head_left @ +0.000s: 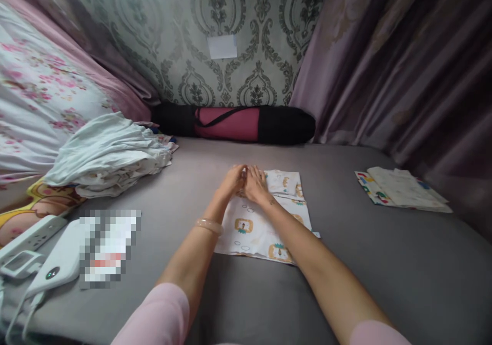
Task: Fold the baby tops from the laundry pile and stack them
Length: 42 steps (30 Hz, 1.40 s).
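Observation:
A white cloth printed with tan lion faces [243, 225] lies partly folded on the grey bed sheet, its far part doubled over and a small tag showing at the right edge. My left hand [234, 179], a pale bangle on its wrist, is at the cloth's far left corner. Its fingers curl inward and look closed on the fabric, though the tips are partly hidden. Right beside it, my right hand [255, 183] rests on the folded part with fingers stretched out flat. The two hands almost touch.
A pile of pale clothes [115, 153] sits at left. Nearer are a power strip [36, 235], a white power bank [61, 258] with cables, and a blurred packet [111, 247]. Folded printed cloth [402, 188] lies at right. A black-and-pink long bag [234, 124] lies along the wall.

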Each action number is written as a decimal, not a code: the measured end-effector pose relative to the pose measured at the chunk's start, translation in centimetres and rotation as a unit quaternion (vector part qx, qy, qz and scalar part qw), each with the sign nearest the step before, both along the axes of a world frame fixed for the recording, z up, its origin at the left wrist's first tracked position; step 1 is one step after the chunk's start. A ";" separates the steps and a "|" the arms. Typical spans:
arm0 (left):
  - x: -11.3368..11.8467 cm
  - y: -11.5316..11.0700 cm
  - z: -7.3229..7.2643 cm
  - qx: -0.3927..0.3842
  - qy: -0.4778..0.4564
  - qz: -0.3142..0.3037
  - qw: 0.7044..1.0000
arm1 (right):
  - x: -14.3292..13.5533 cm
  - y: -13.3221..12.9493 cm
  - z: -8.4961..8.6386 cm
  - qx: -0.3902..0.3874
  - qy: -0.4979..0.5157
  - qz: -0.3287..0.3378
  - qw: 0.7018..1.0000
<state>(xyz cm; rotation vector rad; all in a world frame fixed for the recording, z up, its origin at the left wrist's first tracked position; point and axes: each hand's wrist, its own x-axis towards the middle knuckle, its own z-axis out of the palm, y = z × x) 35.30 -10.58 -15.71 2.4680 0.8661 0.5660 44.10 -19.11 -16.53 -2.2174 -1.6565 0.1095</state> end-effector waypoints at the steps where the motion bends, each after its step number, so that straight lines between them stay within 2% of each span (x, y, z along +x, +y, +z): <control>1: 0.4 0.1 -0.8 -0.003 -0.010 -0.005 1.000 | -0.2 -0.1 -0.1 -0.016 -0.007 0.005 1.000; 6: 0.8 1.4 -4.2 -0.017 -0.055 0.014 0.998 | -0.4 -0.4 -0.4 -0.045 -0.021 -0.003 0.999; 10: 0.8 1.9 -5.3 0.012 -0.041 0.014 0.999 | -0.2 -0.6 -0.4 -0.069 -0.032 0.002 0.997; 14: 0.5 1.1 -4.8 0.047 0.022 -0.003 0.999 | 0.6 -1.3 -0.4 -0.086 -0.034 -0.002 0.996; 18: 0.2 -0.3 -3.6 0.064 0.113 0.017 0.991 | 2.4 -2.7 -0.6 -0.089 -0.042 -0.026 0.995; 23: 0.2 -1.2 -2.8 0.082 0.152 0.036 0.984 | 4.7 -4.5 -0.6 -0.107 -0.063 -0.056 0.991; 31: 0.1 -1.3 -2.2 0.059 0.176 0.039 0.982 | 6.5 -6.2 -0.6 -0.116 -0.088 -0.068 0.987; 35: 0.0 -1.3 -2.2 0.056 0.170 0.032 0.983 | 7.4 -7.3 -0.7 -0.109 -0.088 -0.100 0.985; 42: -0.9 -0.9 -1.9 0.045 0.147 0.014 0.988 | 9.8 -9.8 -0.4 -0.107 -0.055 -0.127 0.985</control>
